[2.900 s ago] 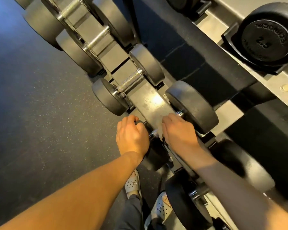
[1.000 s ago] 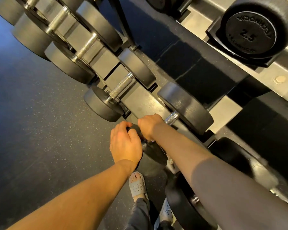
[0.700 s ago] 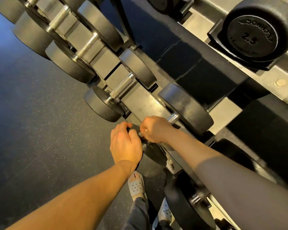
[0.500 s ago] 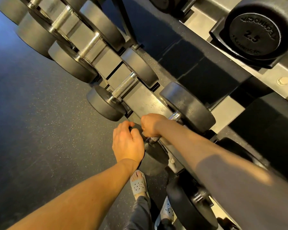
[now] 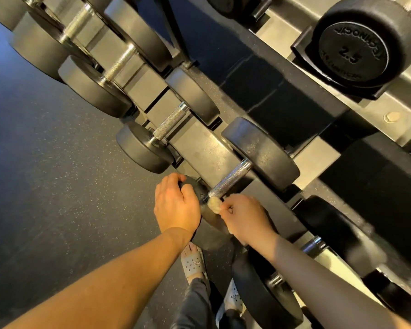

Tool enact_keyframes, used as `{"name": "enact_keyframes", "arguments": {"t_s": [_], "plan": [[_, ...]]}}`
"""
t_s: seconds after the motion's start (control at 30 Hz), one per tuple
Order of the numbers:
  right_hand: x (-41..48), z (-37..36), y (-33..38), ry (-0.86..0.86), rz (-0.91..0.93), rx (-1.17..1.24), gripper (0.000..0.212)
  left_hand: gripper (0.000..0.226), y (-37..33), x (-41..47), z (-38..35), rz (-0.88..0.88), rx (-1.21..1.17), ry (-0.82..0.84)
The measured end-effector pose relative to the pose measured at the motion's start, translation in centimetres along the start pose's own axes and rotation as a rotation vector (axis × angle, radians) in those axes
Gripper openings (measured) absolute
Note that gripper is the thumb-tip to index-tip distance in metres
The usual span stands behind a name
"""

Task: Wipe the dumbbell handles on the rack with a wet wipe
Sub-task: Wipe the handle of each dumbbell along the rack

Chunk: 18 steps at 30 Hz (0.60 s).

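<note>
Right hand [image 5: 244, 217] pinches balled wet wipe [image 5: 214, 204] at near-left end of handle [image 5: 229, 180]; bare knurled shaft runs away far-right. Left hand [image 5: 176, 205], fingers curled, grips near dumbbell head [image 5: 211, 233].

Hands: 2, left hand [image 5: 176, 205] and right hand [image 5: 244, 219]. Wipe [image 5: 214, 204]: 1. Shelves: 2. Dumbbells [image 5: 142, 150] on lower shelf [image 5: 199, 148]: 5 countable, more cut off top left. On upper shelf [image 5: 389, 110]: 1 marked 2.5, a second cut off at top edge. Sandals [image 5: 192, 263]: 2.
</note>
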State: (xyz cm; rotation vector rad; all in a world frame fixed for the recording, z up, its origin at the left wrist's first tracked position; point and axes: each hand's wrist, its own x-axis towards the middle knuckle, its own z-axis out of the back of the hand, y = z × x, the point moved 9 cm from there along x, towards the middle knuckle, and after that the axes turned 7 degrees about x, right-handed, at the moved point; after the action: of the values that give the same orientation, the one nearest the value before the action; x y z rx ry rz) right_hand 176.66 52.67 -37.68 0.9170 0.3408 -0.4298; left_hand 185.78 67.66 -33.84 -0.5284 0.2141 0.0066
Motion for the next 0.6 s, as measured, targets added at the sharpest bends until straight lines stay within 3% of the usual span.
{"name": "enact_keyframes", "arguments": {"t_s": [0.07,0.17,0.33,0.43,0.6], "plan": [[0.7,-2.1,-3.4,0.005,-0.321,0.397,0.026,0.034,-0.1,0.0,0.0,-0.002,0.001,0.000],[1.9,-3.8,-4.5,-0.068,-0.467,0.593,0.012,0.034,-0.1,0.1,-0.1,-0.003,0.013,0.000],[2.9,-4.8,-4.6,-0.120,-0.549,0.601,0.017,0.029,-0.1,0.2,-0.1,-0.008,0.018,0.007],[1.8,-5.4,-4.9,-0.039,-0.645,0.837,0.020,0.027,-0.1,0.1,-0.1,-0.013,0.023,0.012],[-0.6,-4.8,-4.2,-0.093,-0.567,0.985,0.007,0.028,0.0,0.1,-0.1,-0.014,0.037,0.008]]}}
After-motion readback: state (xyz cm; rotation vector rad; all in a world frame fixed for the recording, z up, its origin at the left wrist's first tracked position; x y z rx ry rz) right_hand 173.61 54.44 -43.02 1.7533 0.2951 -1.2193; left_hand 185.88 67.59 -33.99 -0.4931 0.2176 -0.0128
